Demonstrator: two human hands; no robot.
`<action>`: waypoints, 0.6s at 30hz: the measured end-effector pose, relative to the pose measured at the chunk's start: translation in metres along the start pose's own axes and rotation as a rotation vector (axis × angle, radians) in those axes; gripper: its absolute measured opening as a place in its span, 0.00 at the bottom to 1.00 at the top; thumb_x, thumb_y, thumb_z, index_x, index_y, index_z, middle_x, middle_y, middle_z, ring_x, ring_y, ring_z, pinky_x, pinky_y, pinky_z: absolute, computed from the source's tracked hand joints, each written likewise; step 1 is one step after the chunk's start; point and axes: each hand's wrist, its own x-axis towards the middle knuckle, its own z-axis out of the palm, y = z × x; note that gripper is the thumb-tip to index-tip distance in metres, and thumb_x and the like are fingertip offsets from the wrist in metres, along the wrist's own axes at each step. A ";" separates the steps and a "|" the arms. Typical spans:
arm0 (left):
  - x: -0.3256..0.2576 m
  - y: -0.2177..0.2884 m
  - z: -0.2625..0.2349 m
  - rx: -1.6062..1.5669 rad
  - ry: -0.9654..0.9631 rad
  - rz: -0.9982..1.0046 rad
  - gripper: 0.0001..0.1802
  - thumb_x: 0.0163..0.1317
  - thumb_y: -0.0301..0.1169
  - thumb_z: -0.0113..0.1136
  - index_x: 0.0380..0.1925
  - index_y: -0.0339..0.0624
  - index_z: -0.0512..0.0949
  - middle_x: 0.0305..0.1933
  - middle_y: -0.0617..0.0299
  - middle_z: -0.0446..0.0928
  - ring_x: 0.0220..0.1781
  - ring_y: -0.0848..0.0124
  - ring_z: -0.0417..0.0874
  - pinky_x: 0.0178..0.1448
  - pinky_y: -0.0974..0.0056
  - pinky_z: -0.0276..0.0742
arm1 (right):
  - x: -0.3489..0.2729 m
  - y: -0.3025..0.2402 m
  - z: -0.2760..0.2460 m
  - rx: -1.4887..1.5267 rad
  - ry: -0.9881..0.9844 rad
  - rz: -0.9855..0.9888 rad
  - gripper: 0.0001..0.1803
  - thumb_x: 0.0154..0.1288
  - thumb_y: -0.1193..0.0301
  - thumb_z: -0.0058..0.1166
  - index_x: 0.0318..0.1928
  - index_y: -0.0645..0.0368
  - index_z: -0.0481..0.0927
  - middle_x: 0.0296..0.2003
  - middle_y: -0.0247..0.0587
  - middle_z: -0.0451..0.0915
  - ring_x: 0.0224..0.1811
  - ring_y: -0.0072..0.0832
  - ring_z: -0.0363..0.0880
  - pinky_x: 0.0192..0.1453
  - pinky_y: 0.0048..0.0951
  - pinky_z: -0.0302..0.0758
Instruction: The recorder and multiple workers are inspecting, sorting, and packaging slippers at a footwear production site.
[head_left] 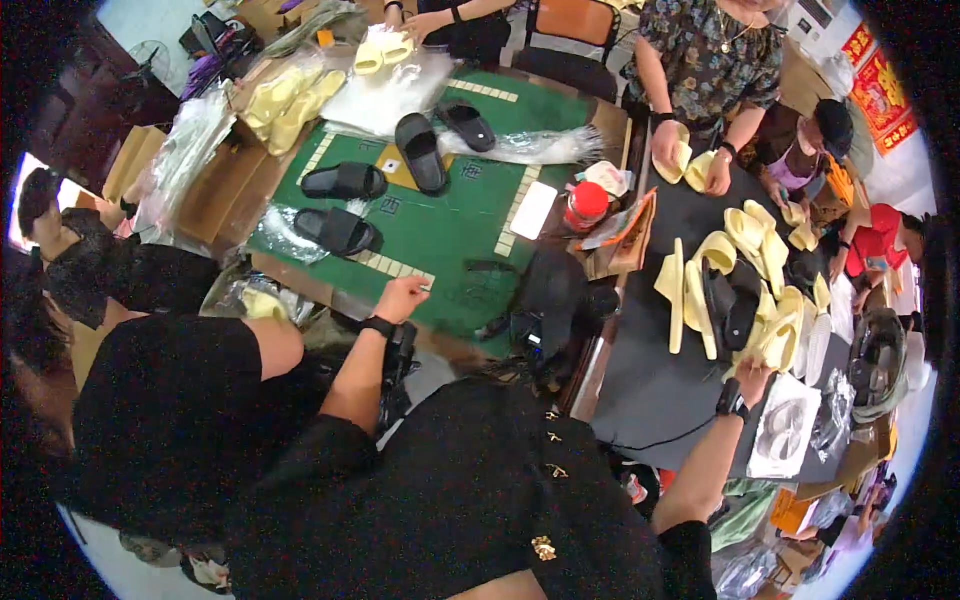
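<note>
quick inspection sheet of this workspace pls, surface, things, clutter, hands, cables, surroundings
surface: green mat table on the left, dark table on the right
job's things: pale yellow slippers heaped on the dark table; four black slippers on the green mat
clutter: clear plastic bags, red-lidded jar, cardboard boxes, white pad
hands: left hand rests at the green mat's near edge, holding nothing visible; right hand reaches into the yellow slipper heap, grip unclear
cables: thin black cable across the dark table
surroundings: other people seated around both tables, some handling yellow slippers
</note>
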 end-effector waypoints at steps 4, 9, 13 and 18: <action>-0.013 0.020 0.002 0.028 -0.103 -0.019 0.15 0.54 0.33 0.62 0.42 0.41 0.79 0.29 0.57 0.81 0.32 0.66 0.82 0.40 0.64 0.76 | -0.065 -0.120 0.034 0.697 0.062 0.064 0.13 0.65 0.62 0.48 0.39 0.61 0.69 0.37 0.40 0.73 0.41 0.36 0.72 0.42 0.36 0.70; 0.014 0.064 0.030 -0.012 -0.207 0.095 0.15 0.53 0.31 0.63 0.41 0.39 0.79 0.26 0.56 0.80 0.30 0.62 0.81 0.37 0.61 0.75 | -0.172 -0.174 0.018 0.775 -0.366 0.184 0.14 0.67 0.61 0.46 0.29 0.56 0.73 0.25 0.31 0.71 0.26 0.21 0.68 0.30 0.22 0.64; 0.012 0.118 0.047 -0.026 -0.230 0.209 0.14 0.53 0.30 0.63 0.41 0.40 0.79 0.26 0.56 0.79 0.30 0.61 0.81 0.38 0.61 0.75 | -0.202 -0.155 0.034 0.410 -0.630 0.449 0.14 0.67 0.66 0.46 0.25 0.61 0.73 0.20 0.33 0.74 0.19 0.20 0.68 0.27 0.20 0.66; -0.008 0.166 0.085 -0.109 -0.342 0.316 0.13 0.54 0.29 0.62 0.40 0.39 0.78 0.27 0.55 0.79 0.31 0.62 0.82 0.38 0.61 0.75 | -0.210 -0.157 0.044 0.273 -0.524 0.263 0.18 0.67 0.67 0.46 0.21 0.62 0.71 0.18 0.31 0.70 0.21 0.17 0.64 0.26 0.21 0.60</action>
